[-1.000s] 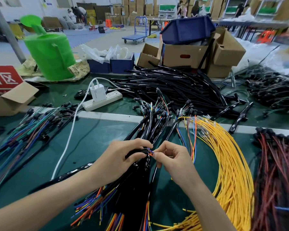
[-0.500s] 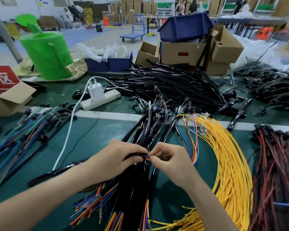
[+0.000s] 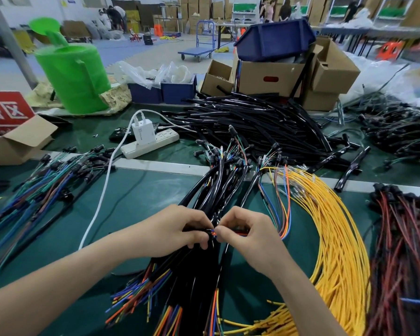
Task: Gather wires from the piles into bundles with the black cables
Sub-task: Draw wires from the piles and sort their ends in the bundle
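Left hand (image 3: 180,230) is pinching a black cable (image 3: 218,190), right hand (image 3: 250,235) is clamping thin floppy colored wires (image 3: 214,232); better gripping near the ends.

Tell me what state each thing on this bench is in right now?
Left hand: pinched shut on a black cable.
Right hand: pinching thin coloured wire ends.
Black cable: held at its near end.
Yellow wires: loose curved pile, untouched.
Power strip: white charger plugged in.
Cardboard box: open, blue bin on top.
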